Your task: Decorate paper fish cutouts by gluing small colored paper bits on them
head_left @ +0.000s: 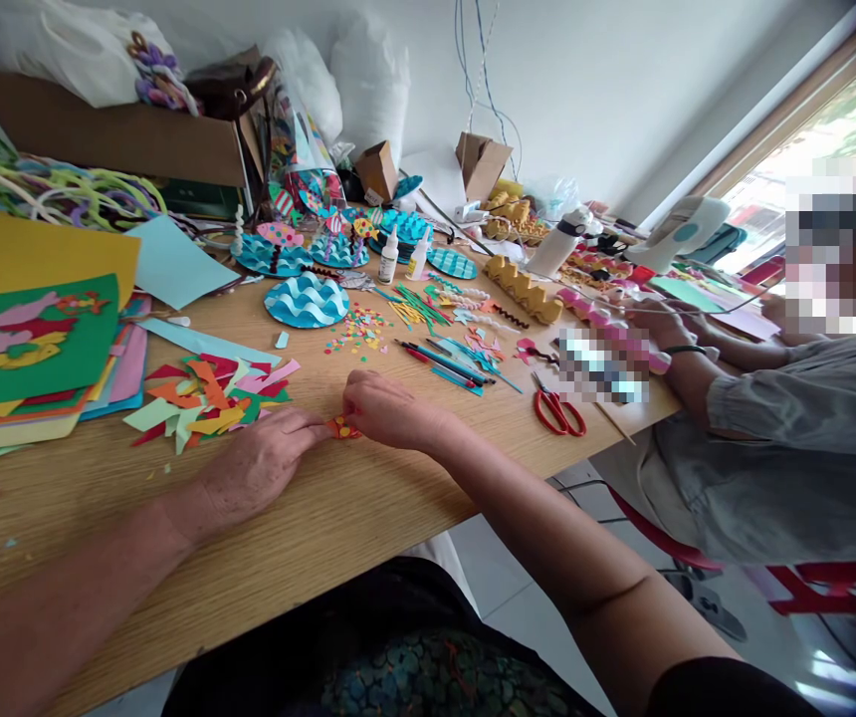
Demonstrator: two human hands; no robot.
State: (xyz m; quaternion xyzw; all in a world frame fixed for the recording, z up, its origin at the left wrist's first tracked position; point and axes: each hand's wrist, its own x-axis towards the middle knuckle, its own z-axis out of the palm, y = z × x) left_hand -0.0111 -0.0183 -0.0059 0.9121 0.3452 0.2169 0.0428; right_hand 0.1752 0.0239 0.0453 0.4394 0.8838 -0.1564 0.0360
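Note:
A small orange paper piece with yellow dots (pixel 345 428) lies on the wooden table between my hands. My left hand (pixel 268 460) rests low on the table, its fingertips pressed together at the piece's left edge. Over its right side, my right hand (pixel 387 410) is closed, fingers curled down on the piece. Coloured paper scraps (pixel 211 398) are heaped just beyond my left hand. Farther back are small confetti dots (pixel 359 329) and a round blue wavy disc (pixel 307 301).
Red-handled scissors (pixel 558 410), several pens (pixel 447 366) and two glue bottles (pixel 389 255) lie or stand past my right hand. Stacked coloured sheets (pixel 32 349) cover the left. At right, another person's hands (pixel 659 324) work over pink pieces. The table's front edge (pixel 398 546) runs near me.

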